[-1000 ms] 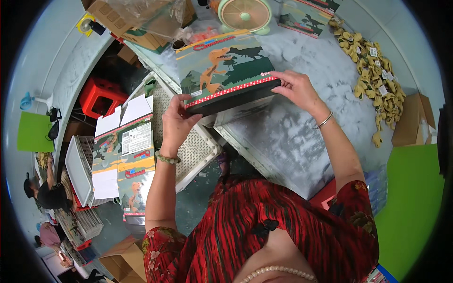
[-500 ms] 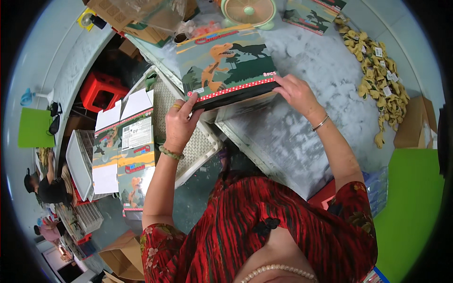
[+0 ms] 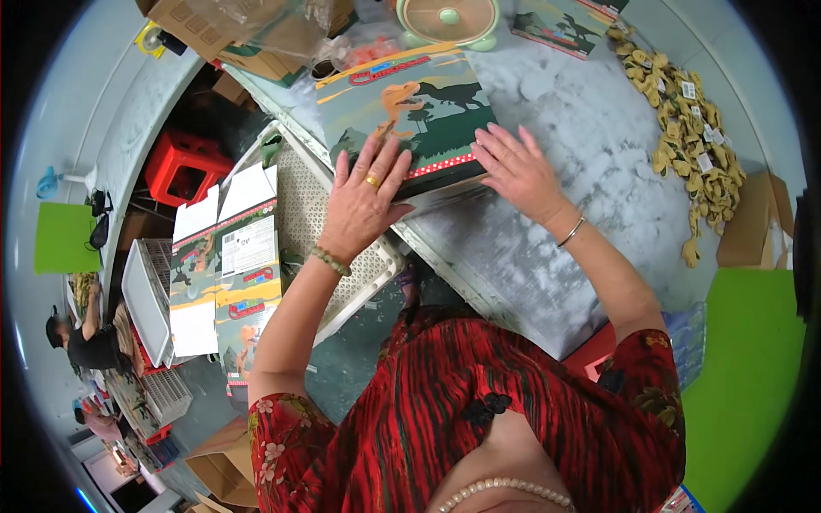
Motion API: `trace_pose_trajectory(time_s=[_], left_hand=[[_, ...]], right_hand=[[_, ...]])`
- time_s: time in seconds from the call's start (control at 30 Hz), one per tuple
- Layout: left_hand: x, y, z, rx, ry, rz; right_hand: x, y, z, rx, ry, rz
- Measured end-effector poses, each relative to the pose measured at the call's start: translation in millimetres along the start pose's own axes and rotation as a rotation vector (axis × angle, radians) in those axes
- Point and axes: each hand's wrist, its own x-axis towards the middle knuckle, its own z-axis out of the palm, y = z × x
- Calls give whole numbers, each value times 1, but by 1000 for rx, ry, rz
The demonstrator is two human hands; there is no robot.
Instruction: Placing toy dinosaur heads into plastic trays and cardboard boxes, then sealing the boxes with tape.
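Observation:
A green and yellow cardboard box (image 3: 457,128) printed with dinosaurs lies on the table in front of me, its near edge marked by a red dotted band. My left hand (image 3: 366,192) rests flat on the box's near left part, fingers spread and pointing away from me. At the box's near right corner, my right hand (image 3: 519,175) touches the edge with its fingers stretched out. Neither hand grips anything. Part of the box's top is hidden beneath my left fingers.
Flattened printed cartons (image 3: 248,256) stand left, beside a pale plastic crate (image 3: 329,282). A green fan (image 3: 449,17) stands behind the box. Yellow plush pieces (image 3: 697,145) are heaped along the right table edge, near a brown carton (image 3: 753,227). Two people are far left.
Both hands have let go of the box's near edge and now lie open on it. My left hand has moved onto the top; the box looks flatter.

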Motion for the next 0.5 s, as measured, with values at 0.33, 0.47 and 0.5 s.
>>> trace_pose_trajectory(time_s=[0.33,0.47,0.5], left_hand=[[3,-5,13,-76,-47,66],[7,-7,32,3,-45,89],[24,8,39,-36,-26,176]], right_hand=[[-19,1,33,10,196,34],[-30,-1,41,29,264,136],[-52,2,24,-46,260,199]])
